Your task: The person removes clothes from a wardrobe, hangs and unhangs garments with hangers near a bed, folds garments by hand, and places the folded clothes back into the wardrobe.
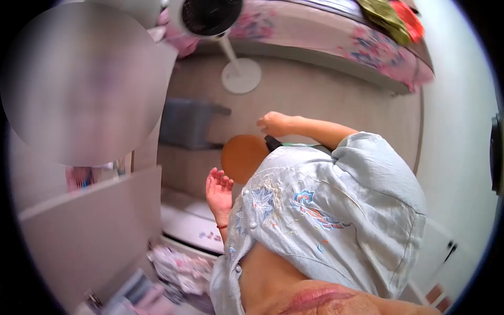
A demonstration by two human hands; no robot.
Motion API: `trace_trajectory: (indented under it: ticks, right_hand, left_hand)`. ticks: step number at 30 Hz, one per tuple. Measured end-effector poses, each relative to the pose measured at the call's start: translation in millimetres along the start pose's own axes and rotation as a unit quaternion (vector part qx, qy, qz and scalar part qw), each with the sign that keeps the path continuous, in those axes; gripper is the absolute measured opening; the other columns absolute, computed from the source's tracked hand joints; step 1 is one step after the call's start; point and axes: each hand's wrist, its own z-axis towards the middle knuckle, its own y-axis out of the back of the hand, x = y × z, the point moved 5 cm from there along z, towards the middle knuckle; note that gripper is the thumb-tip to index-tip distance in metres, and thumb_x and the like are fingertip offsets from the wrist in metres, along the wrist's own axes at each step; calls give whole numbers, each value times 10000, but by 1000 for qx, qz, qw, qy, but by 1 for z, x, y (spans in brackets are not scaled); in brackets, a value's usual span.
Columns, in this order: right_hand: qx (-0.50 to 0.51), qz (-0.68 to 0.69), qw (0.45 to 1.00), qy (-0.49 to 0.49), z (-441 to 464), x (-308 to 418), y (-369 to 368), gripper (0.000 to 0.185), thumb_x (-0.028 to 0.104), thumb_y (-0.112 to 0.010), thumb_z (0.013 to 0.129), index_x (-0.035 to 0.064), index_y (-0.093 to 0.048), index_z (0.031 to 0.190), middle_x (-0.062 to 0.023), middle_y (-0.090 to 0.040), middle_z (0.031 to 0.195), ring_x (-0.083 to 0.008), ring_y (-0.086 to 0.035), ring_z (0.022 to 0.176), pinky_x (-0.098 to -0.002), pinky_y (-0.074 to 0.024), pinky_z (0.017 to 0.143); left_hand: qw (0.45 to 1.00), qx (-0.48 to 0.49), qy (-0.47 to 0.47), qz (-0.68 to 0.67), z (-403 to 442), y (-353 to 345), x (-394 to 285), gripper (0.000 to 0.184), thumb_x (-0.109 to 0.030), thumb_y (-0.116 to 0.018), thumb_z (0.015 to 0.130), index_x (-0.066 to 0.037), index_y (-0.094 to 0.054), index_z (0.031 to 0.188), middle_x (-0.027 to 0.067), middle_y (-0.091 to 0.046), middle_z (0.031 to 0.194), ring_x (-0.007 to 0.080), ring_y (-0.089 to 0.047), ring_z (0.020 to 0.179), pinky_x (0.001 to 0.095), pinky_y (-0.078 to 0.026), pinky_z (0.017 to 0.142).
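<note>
"Two questions: how are the left hand (219, 195) and right hand (276, 125)?"
"Left fingers apart, lightly curled; right ones bent, whether gripping anything cannot be told."
"And the round orange disc (242, 159)?"
"Between both, near each."

Floor (315, 89), pale, wood-look: one white pedestal fan (229, 52); one blue-grey stool (184, 123), blurred; one round orange-brown disc (243, 157). Bed (310, 29), pink floral cover: olive-green cloth (386, 21); red-orange cloth (411, 21).
</note>
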Motion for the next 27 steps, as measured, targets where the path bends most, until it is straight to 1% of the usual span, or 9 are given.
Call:
trace_trajectory:
  ticks: [1,2,3,6,8,11,16,21,27]
  right_hand:
    - [50,5,998,-30,-13,-12,2,166,196,-538,783,38,-581,755,-166,-616,778,-334,-603,793,-428,-488,698]
    - [14,-20,1000,-7,-21,-39,-12,178,193,-515,792,58,-627,825,-169,-634,849,-324,-605,872,-417,-495,745]
    - [2,63,992,-106,-38,-43,1,224,191,-504,798,58,-650,904,-171,-646,907,-325,-603,917,-404,-498,777]
    - [74,94,988,-101,-68,-64,27,275,193,-517,796,34,-642,982,-182,-648,938,-336,-611,908,-401,-495,792]
    - [-14,121,979,-166,-73,-64,48,292,175,-536,784,13,-633,1006,-204,-642,944,-341,-614,901,-401,-491,799]
    - [-67,164,968,-178,-78,-100,83,312,161,-551,774,15,-629,1038,-209,-640,964,-336,-613,920,-392,-488,817]
    - [-92,177,949,-245,-109,-208,134,321,143,-563,755,19,-632,1043,-210,-639,977,-352,-604,945,-387,-483,839]
    - [-201,179,909,-318,-153,-307,197,283,117,-572,752,19,-632,1010,-201,-632,990,-348,-599,948,-388,-480,837]
    - [-297,172,869,-356,-165,-383,248,226,127,-581,785,21,-618,982,-204,-632,936,-343,-603,917,-397,-482,795]
  left_hand:
    - [999,23,21,9,15,-1,7,299,-236,-507,921,-61,-526,1162,77,-598,1002,169,-569,807,331,-512,721]
    - [998,32,42,18,32,-4,16,298,-232,-511,919,-58,-529,1161,81,-604,999,169,-575,811,332,-514,719]
    - [997,35,59,24,47,-12,25,298,-228,-514,917,-56,-532,1159,85,-610,996,169,-582,814,332,-516,717]
    - [994,73,81,26,70,-74,49,260,-197,-504,923,-47,-543,1132,84,-621,983,170,-594,809,337,-517,717]
    - [987,125,100,21,80,-111,53,241,-183,-498,929,-40,-539,1119,81,-621,980,175,-597,807,336,-515,716]
    - [972,169,155,60,104,-174,87,253,-187,-501,930,-39,-527,1133,86,-621,976,174,-596,819,333,-512,717]
    - [949,175,239,105,167,-267,150,249,-181,-482,939,-41,-518,1142,80,-608,989,159,-583,816,328,-502,730]
    - [935,246,204,154,210,-381,185,259,-210,-458,952,-52,-520,1147,66,-593,994,154,-565,827,324,-488,755]
    - [908,237,270,215,258,-419,211,235,-183,-462,949,-54,-524,1135,68,-599,979,147,-573,805,312,-490,743]
